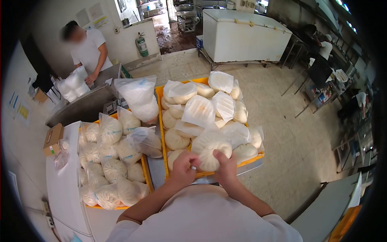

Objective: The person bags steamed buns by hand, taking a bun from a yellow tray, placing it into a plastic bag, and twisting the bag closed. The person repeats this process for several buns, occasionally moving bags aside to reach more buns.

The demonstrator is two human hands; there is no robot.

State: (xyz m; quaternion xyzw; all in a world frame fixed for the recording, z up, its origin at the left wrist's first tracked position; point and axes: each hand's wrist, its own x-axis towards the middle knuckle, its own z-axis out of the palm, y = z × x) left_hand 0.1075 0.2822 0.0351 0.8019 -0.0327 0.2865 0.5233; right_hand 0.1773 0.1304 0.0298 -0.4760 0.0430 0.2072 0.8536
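A large pleated steamed bun [212, 151] is held in front of my chest, over the near end of a yellow crate [165, 141]. My right hand [226, 166] grips its right side, thumb pressed on the pleated face. Against the bun's left edge, my left hand [183, 167] is closed with fingers curled in a pinch, a ring showing on one finger. Anything between those fingers is too small to make out. Whitish paper or film lies around the bun's upper edge. More buns [176, 139] fill the crate, several with white paper squares [198, 111] on them.
To the left, a second yellow crate [146, 173] holds bagged buns [114, 168] on a white table [60, 181]. A stuffed plastic bag [139, 99] stands between the crates. Another person [94, 48] handles white packs [74, 84] at a counter. A chest freezer [246, 36] stands ahead.
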